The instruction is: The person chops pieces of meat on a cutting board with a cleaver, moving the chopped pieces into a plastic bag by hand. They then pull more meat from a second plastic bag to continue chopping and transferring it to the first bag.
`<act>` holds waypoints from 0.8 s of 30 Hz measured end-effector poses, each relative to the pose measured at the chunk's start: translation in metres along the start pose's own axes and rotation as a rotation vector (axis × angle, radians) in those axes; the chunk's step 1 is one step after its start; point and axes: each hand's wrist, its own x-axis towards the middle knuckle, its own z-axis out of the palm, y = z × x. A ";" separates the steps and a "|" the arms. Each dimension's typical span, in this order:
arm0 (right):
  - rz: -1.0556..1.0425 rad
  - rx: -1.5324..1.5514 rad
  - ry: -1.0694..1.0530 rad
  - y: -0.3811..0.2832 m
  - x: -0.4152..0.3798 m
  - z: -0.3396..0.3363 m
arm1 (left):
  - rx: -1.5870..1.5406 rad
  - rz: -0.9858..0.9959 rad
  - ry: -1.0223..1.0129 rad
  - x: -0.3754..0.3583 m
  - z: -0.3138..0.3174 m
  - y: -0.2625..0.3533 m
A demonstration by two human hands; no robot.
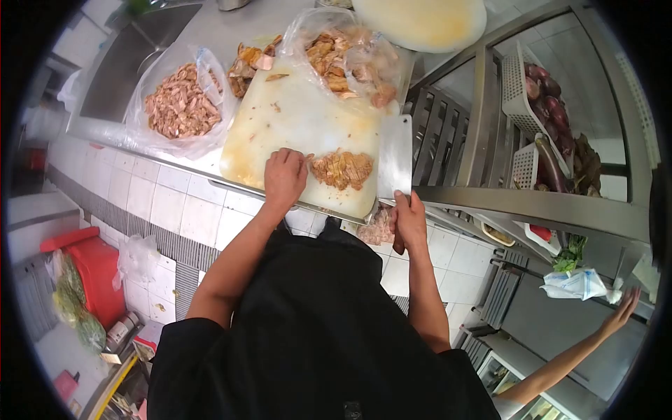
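Note:
My right hand grips the handle of a cleaver. The wide metal blade points away from me at the right edge of a yellowed white cutting board. My left hand rests on the board with its fingers curled in, and I see nothing held in it. Just right of its fingers lies a small heap of sliced brown meat. At the board's far end, a clear plastic bag holds larger brown meat pieces.
Left of the board, an open plastic bag is full of cut meat, with more meat chunks behind it. A sink is farther left. To the right stands a metal rack with vegetable baskets. Another person's arm reaches in at lower right.

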 end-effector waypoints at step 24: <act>0.135 0.006 -0.165 0.020 -0.012 0.046 | -0.351 -0.058 -0.001 0.024 0.083 0.092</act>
